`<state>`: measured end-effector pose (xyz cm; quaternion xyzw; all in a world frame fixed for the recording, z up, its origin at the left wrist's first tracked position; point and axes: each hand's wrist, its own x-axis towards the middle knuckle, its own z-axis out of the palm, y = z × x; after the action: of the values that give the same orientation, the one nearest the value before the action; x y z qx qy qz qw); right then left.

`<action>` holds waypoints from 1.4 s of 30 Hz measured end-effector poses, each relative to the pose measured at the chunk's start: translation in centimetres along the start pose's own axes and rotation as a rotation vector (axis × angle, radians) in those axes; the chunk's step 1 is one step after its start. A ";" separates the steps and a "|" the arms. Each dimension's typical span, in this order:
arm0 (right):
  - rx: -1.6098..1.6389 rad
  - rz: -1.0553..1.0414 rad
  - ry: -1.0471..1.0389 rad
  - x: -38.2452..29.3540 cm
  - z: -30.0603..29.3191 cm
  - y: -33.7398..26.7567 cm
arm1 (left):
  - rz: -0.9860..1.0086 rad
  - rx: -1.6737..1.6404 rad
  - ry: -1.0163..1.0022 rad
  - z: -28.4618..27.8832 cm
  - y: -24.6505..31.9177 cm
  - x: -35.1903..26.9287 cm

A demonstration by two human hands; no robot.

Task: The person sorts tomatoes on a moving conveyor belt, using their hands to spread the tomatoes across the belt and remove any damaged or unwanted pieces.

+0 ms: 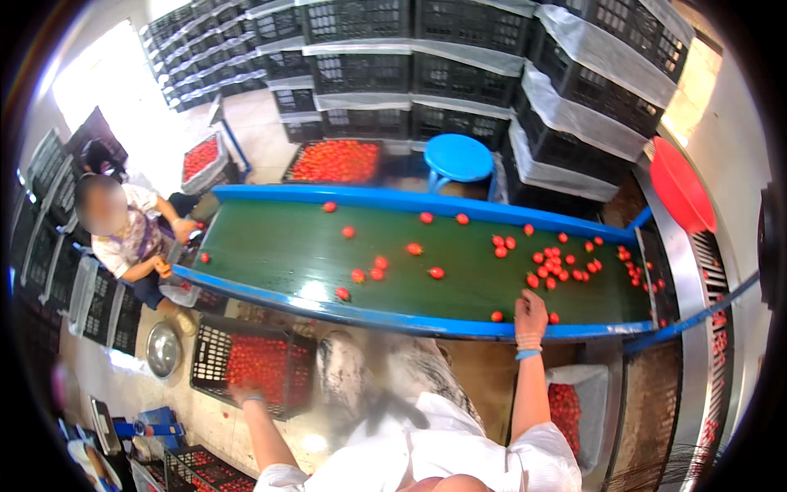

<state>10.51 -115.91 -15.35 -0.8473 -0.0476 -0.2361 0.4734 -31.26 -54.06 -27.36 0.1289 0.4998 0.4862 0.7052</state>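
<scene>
Small red tomatoes (436, 273) lie scattered over a green conveyor belt (276, 246) with blue side rails. My right hand (530, 315) reaches over the near rail onto the belt, its fingertips just short of a tomato (532, 280). Another tomato (554, 318) lies close beside it. The palm faces away, so whether anything is in it is hidden. My left hand (244, 393), blurred, is low at the near edge of a black plastic crate (206, 357) of tomatoes. Its fingers cannot be made out.
A co-worker (132, 227) sits at the belt's left end. Stacked black crates (363, 74) line the back. A blue stool (458, 157) and a tomato-filled crate (335, 161) stand beyond the belt. Nearby are a metal bowl (163, 350), a red basin (679, 184) and a lined crate (593, 393).
</scene>
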 end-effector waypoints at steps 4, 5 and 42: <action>-0.323 -0.056 -0.038 0.3 -1.3 0.5 | -0.346 -0.127 -0.400 11.8 -9.6 -15.3; -0.342 -0.072 -0.035 0.5 -1.7 0.1 | -0.391 -0.198 -0.612 15.0 -9.9 -18.8; -0.466 -0.047 -0.107 -0.1 -0.7 -4.4 | 0.576 1.122 -1.501 41.6 -26.8 -30.9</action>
<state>8.79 -114.10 -11.65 -0.9435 -0.0367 -0.2067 0.2562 17.29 -79.83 -7.90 0.8382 0.0295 0.1233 0.5304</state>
